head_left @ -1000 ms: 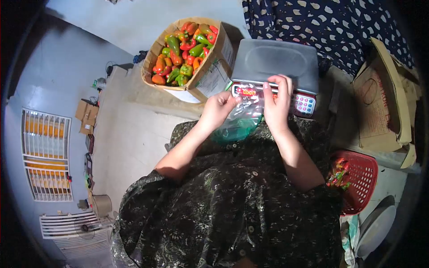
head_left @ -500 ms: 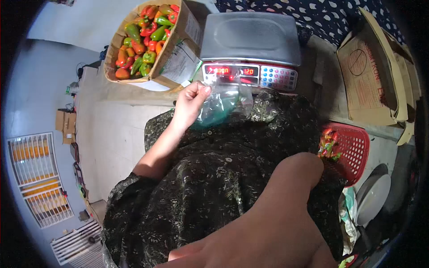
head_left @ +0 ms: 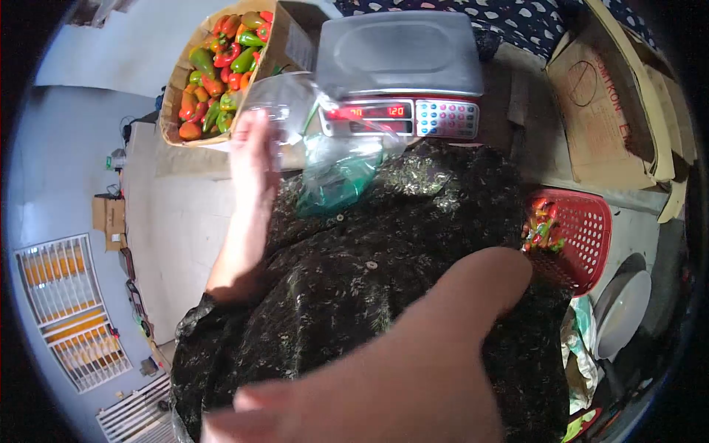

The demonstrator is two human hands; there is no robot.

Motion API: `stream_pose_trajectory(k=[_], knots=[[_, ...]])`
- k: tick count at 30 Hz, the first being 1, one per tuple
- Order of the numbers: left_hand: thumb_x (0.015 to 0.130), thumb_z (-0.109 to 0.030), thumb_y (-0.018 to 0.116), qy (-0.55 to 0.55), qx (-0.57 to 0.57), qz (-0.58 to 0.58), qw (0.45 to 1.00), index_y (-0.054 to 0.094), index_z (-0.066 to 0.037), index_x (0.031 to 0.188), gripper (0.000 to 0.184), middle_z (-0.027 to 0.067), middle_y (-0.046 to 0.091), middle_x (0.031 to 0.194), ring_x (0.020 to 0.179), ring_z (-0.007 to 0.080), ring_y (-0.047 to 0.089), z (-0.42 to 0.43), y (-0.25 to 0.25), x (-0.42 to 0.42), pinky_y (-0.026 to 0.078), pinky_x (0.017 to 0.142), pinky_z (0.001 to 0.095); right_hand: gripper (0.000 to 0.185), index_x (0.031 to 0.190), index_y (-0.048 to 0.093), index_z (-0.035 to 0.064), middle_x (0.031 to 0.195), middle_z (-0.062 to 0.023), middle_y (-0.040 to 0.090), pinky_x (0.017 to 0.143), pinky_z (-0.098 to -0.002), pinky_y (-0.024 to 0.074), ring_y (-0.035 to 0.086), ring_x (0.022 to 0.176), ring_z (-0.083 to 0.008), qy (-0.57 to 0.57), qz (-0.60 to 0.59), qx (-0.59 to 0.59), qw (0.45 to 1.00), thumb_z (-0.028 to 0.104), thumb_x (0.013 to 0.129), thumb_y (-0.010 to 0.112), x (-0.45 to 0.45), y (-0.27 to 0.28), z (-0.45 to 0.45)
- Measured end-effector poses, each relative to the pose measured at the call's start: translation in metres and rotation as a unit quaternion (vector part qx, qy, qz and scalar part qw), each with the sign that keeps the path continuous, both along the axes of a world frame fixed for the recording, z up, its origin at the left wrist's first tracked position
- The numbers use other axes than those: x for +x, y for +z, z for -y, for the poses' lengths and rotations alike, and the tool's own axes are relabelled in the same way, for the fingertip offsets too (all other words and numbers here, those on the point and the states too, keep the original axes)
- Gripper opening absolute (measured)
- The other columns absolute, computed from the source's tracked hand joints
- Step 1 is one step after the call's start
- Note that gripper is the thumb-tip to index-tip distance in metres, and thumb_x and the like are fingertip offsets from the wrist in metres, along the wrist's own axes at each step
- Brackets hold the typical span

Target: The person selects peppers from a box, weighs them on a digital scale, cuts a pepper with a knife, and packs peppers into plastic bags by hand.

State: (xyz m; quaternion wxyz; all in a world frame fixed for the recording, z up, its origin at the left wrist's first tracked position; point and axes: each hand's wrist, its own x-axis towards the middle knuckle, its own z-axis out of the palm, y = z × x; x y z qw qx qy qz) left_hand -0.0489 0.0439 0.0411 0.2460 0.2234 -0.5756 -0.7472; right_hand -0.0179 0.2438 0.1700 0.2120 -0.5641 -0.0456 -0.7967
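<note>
My left hand (head_left: pixel 251 140) is raised beside the box of peppers, smeared by motion. Its fingers are closed on the edge of a clear plastic bag (head_left: pixel 347 166), whose lower part looks green. The bag hangs across my lap and partly covers the red display of a digital weighing scale (head_left: pixel 402 55). Very close to the camera, my right hand (head_left: pixel 399 399) fills the bottom of the view, blurred. Most of its fingers run out of frame, so what it holds, if anything, is hidden.
A cardboard box (head_left: pixel 288 40) full of red and green peppers (head_left: pixel 221 66) stands left of the scale. To the right are an open carton (head_left: pixel 598 111), a red perforated basket (head_left: pixel 591 236) holding more peppers, and a white basin (head_left: pixel 624 314).
My left hand has moved left towards the pepper box, pulling the plastic bag's edge with it and spreading the bag. My right hand has shifted slightly left and down.
</note>
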Motion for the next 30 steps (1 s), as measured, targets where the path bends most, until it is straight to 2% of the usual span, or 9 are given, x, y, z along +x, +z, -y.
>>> stream_pose_trajectory(k=[3, 5, 6, 10, 12, 14, 19, 22, 30], knots=[[0.089, -0.014, 0.06, 0.034, -0.064, -0.078, 0.994, 0.054, -0.01, 0.082, 0.01, -0.0037, 0.053, 0.073, 0.065, 0.004, 0.045, -0.006, 0.023, 0.005, 0.037, 0.061, 0.02, 0.048, 0.111, 0.047, -0.0019, 0.106, -0.0165, 0.05, 0.085, -0.0405, 0.0401, 0.049, 0.095, -0.0297, -0.254, -0.007, 0.146, 0.956, 0.03, 0.081, 0.066, -0.026, -0.047, 0.016], [0.086, -0.012, 0.063, 0.04, -0.211, 0.006, 0.977, 0.052, -0.009, 0.083, 0.011, -0.0017, 0.053, 0.077, 0.07, 0.0057, 0.048, -0.015, 0.037, 0.022, 0.04, 0.063, 0.0217, 0.041, 0.105, 0.051, 0.0021, 0.1, -0.009, 0.053, 0.078, -0.0335, 0.044, 0.053, 0.085, -0.0196, -0.446, -0.053, 0.313, 0.837, 0.024, 0.077, 0.072, -0.052, -0.09, 0.031], [0.085, -0.01, 0.062, 0.051, -0.237, -0.023, 0.97, 0.052, -0.009, 0.083, 0.011, -0.0003, 0.054, 0.078, 0.07, 0.0073, 0.05, -0.025, 0.028, 0.021, 0.043, 0.062, 0.0246, 0.04, 0.105, 0.051, 0.0031, 0.097, -0.0068, 0.053, 0.074, -0.0314, 0.0437, 0.053, 0.084, -0.0161, -0.423, -0.012, 0.389, 0.818, 0.016, 0.075, 0.073, -0.053, -0.114, 0.032], [0.081, -0.01, 0.066, -0.132, -0.476, 0.056, 0.868, 0.057, -0.004, 0.078, 0.012, -0.0002, 0.057, 0.075, 0.07, 0.0095, 0.053, -0.043, -0.002, 0.034, 0.045, 0.063, 0.0257, 0.032, 0.095, 0.056, 0.001, 0.082, -0.0057, 0.059, 0.063, -0.0288, 0.0437, 0.051, 0.073, -0.0086, -0.269, 0.123, 0.528, 0.796, 0.029, 0.083, 0.067, -0.071, -0.181, 0.049], [0.079, -0.01, 0.068, -0.179, -0.439, 0.181, 0.862, 0.059, -0.002, 0.078, 0.012, -0.0011, 0.06, 0.075, 0.073, 0.0077, 0.055, -0.043, -0.012, 0.032, 0.045, 0.064, 0.0254, 0.028, 0.088, 0.061, -0.0004, 0.074, -0.005, 0.061, 0.06, -0.0278, 0.0433, 0.052, 0.067, -0.0079, -0.24, 0.04, 0.556, 0.795, 0.027, 0.085, 0.065, -0.086, -0.19, 0.047], [0.08, -0.009, 0.068, -0.233, -0.34, 0.16, 0.897, 0.062, -0.002, 0.082, 0.01, -0.0018, 0.06, 0.078, 0.073, 0.0061, 0.054, -0.032, -0.023, 0.032, 0.044, 0.066, 0.0234, 0.025, 0.084, 0.064, 0.0, 0.068, -0.0042, 0.061, 0.061, -0.0249, 0.0439, 0.055, 0.068, -0.0063, -0.234, -0.028, 0.63, 0.74, 0.025, 0.086, 0.063, -0.095, -0.209, 0.049], [0.086, -0.005, 0.061, -0.285, -0.134, 0.103, 0.943, 0.062, -0.003, 0.084, 0.002, -0.0022, 0.059, 0.08, 0.079, 0.0051, 0.051, -0.028, -0.02, 0.032, 0.041, 0.074, 0.0222, 0.022, 0.091, 0.068, -0.0001, 0.078, 0.0021, 0.063, 0.059, -0.0233, 0.0414, 0.051, 0.065, -0.005, -0.109, 0.092, 0.605, 0.783, 0.021, 0.083, 0.067, -0.099, -0.197, 0.044], [0.087, -0.007, 0.059, -0.264, -0.116, 0.063, 0.956, 0.06, -0.005, 0.08, 0.007, -0.0017, 0.059, 0.084, 0.084, 0.006, 0.052, -0.019, -0.035, 0.034, 0.041, 0.078, 0.0233, 0.021, 0.094, 0.067, 0.0014, 0.082, 0.0011, 0.064, 0.061, -0.0217, 0.0415, 0.053, 0.07, -0.0052, -0.081, 0.138, 0.6, 0.784, 0.019, 0.083, 0.068, -0.1, -0.199, 0.047], [0.093, -0.016, 0.052, -0.077, 0.177, -0.072, 0.978, 0.051, -0.012, 0.081, 0.013, 0.0035, 0.059, 0.083, 0.081, 0.0148, 0.056, -0.002, -0.032, 0.022, 0.045, 0.077, 0.0276, 0.02, 0.096, 0.065, 0.0035, 0.083, -0.0006, 0.064, 0.061, -0.0232, 0.0419, 0.054, 0.07, -0.008, -0.102, 0.176, 0.61, 0.766, 0.015, 0.08, 0.069, -0.106, -0.202, 0.043]])
